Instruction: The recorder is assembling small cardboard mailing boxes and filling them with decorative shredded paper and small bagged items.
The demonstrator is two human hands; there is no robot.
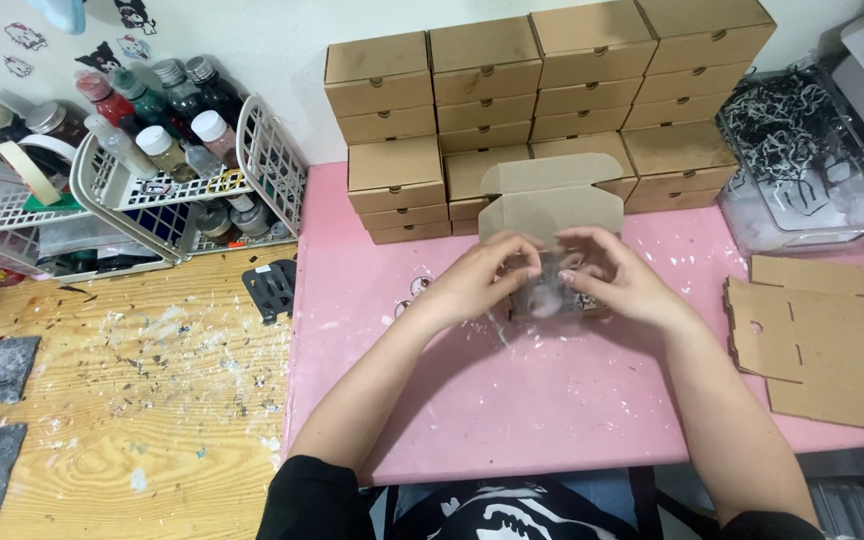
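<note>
My left hand (472, 280) and my right hand (624, 280) meet over a small open cardboard box (550, 205) on the pink mat (512, 390). Both hold a small item in clear wrap (549, 290) just in front of the box, whose lid flap stands up behind my fingers. What the wrapped item is I cannot tell; my fingers blur and hide most of it.
Stacks of closed brown boxes (542, 90) line the wall behind. Flat unfolded box blanks (822, 340) lie at right. A clear tub of shredded paper (802, 150) sits far right. White baskets with paint bottles (152, 150) stand at left on the paint-flecked wooden table (152, 400).
</note>
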